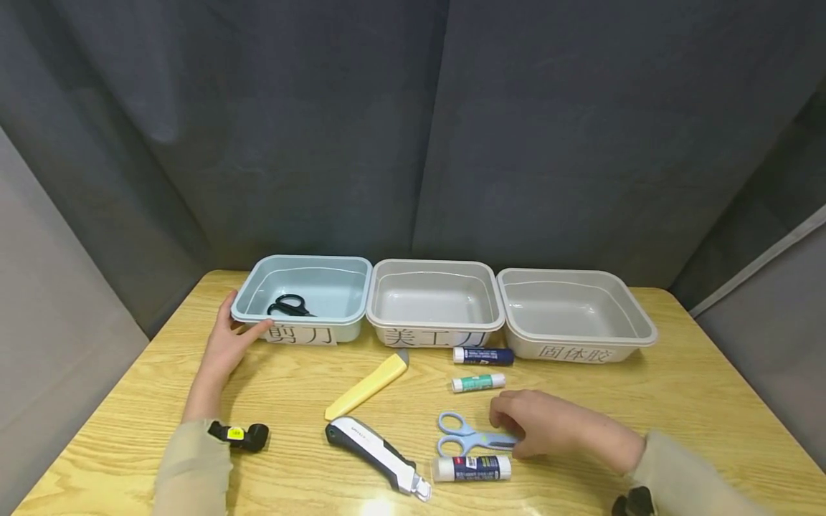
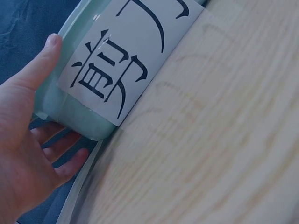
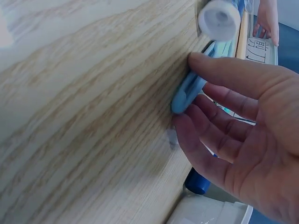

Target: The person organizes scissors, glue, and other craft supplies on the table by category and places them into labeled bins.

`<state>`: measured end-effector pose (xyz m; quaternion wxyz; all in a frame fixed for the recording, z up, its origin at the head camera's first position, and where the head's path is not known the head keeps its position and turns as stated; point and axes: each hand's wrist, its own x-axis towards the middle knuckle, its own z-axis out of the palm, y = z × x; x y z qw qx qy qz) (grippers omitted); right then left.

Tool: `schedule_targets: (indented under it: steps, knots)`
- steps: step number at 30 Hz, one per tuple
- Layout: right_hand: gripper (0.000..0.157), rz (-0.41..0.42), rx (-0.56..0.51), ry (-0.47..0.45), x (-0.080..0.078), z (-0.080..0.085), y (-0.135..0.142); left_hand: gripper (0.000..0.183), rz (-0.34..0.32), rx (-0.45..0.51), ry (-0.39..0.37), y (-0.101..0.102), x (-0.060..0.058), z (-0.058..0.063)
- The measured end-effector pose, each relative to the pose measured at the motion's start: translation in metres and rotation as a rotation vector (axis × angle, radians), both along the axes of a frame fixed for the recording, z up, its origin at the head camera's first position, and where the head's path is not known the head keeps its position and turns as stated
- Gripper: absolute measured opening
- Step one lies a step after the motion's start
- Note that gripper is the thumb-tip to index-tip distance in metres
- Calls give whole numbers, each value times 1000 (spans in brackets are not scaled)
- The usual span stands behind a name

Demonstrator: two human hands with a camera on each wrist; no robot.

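Note:
At the left front corner of a light blue bin (image 1: 351, 319), my left hand (image 1: 227, 342) holds on, thumb on the front rim and fingers round the side. Black-handled scissors (image 1: 290, 307) lie in that bin. My right hand (image 1: 545, 426) pinches the blade end of light blue scissors (image 1: 466, 434), which lie on the table. In the right wrist view, the thumb (image 3: 219, 69) is on one side of the scissors (image 3: 183, 95) and the fingers on the other. Just in front of them lies a white and dark blue glue stick (image 1: 474, 468).
Two grey bins (image 1: 439, 337) (image 1: 577, 347) stand right of the blue one, all with paper labels. A yellow utility knife (image 1: 368, 385), a white and black utility knife (image 1: 377, 455), a green glue stick (image 1: 479, 383) and a navy glue stick (image 1: 484, 356) lie on the wooden table.

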<state>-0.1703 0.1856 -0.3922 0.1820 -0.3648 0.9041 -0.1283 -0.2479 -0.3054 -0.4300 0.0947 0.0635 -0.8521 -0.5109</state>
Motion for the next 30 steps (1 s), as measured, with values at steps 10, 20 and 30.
schedule_targets:
  steps: [10,20,30]
  knots:
    - [24,17,12,36,-4,1,-1,100,6,-1,-6,1,0,0]
    - [21,32,-14,127,-5,11,-1,99,8,-8,-4,1,0,1]
    - [17,78,-64,336,-16,32,-19,99,11,0,-14,2,0,1]
